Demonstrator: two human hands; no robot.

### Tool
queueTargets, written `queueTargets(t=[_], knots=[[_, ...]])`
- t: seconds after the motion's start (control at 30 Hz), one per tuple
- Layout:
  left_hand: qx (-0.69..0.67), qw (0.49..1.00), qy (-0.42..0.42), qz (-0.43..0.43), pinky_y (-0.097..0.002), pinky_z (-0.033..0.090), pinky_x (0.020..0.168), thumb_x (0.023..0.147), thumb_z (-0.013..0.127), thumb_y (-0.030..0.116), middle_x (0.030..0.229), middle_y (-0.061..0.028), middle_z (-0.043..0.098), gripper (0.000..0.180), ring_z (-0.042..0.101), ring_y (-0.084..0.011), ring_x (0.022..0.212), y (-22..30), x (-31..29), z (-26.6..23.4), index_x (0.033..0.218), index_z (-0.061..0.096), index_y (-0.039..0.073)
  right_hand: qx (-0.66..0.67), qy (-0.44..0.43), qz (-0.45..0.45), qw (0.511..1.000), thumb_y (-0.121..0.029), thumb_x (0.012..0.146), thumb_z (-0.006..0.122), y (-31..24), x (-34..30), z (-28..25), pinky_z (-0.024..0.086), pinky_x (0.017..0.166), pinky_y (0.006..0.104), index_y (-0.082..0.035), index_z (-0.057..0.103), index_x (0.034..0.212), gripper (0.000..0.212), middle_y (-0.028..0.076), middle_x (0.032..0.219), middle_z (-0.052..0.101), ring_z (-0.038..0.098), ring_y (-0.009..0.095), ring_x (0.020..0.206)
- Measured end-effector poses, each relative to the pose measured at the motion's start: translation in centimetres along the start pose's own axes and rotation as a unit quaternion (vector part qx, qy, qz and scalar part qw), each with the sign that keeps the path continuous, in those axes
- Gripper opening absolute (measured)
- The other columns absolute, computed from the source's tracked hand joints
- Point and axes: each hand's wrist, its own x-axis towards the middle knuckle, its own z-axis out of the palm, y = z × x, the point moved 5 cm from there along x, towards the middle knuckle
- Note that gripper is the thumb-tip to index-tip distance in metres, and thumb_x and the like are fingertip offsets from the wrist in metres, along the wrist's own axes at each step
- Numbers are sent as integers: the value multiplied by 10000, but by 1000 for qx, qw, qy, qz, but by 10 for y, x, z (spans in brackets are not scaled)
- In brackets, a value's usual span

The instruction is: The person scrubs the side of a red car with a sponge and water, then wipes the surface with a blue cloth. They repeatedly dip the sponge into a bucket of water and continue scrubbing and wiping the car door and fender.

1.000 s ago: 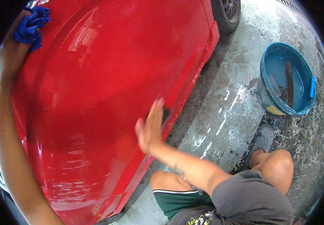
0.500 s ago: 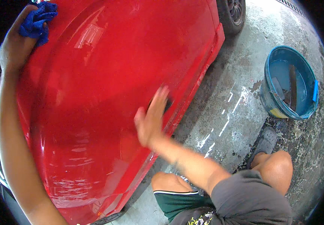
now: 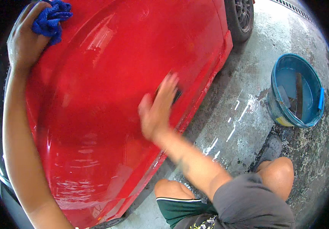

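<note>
Apparent rubbing: right hand (image 3: 159, 108) covered dark object (image 3: 177, 96), grip unclear, near red car's (image 3: 96, 95) lower edge — left hand (image 3: 26, 42) clutched blue cloth (image 3: 52, 21); steady pressure seemed needed next.

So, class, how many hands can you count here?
2: the left hand, holding a blue cloth at upper left; the right hand, over the red car body near the middle.

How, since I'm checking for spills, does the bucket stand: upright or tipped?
Upright: the bucket stands on the floor, mouth up, with water pooled inside.
</note>
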Motion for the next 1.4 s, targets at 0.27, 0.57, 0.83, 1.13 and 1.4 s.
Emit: queueTargets(t=[0.27,0.57,0.83,1.13,1.4], knots=[[-5,999,12,52,-444,579,986,829,844,274,1322,-45,708,483,703,-356,1206,-7,-3,-21,1292,720,214,5,0,-17,1000,-450,1125,528,13,56,-7,87,1342,620,110,164,1696,880,373,1775,83,78,537,1658],[-5,1000,10,28,-459,574,1010,811,850,273,1341,-60,708,468,695,-361,1230,-2,1,-9,1257,728,206,37,-111,-36,993,-499,1056,610,-55,-51,12,29,1314,686,160,57,1678,1062,473,1725,-9,-14,621,1628],[0,999,27,43,-466,580,1003,793,866,298,1314,-65,715,475,701,-356,1213,-5,-1,-24,1239,728,208,7,42,22,999,-522,1156,393,44,155,-25,105,1356,566,157,202,1666,870,397,1754,132,113,530,1653],[3,1000,9,26,-443,584,976,800,875,287,1298,-37,716,448,715,-344,1181,-3,3,-17,1201,708,177,58,-127,-85,987,-524,1035,621,-89,-90,19,42,1306,702,101,2,1706,1106,436,1748,-10,-8,615,1634],[9,1000,1,10,-464,575,970,814,857,307,1283,-54,711,436,707,-369,1167,0,7,-20,1202,706,177,20,58,-19,998,-532,1158,420,37,195,-33,137,1348,564,115,237,1679,850,383,1753,173,150,524,1651]])
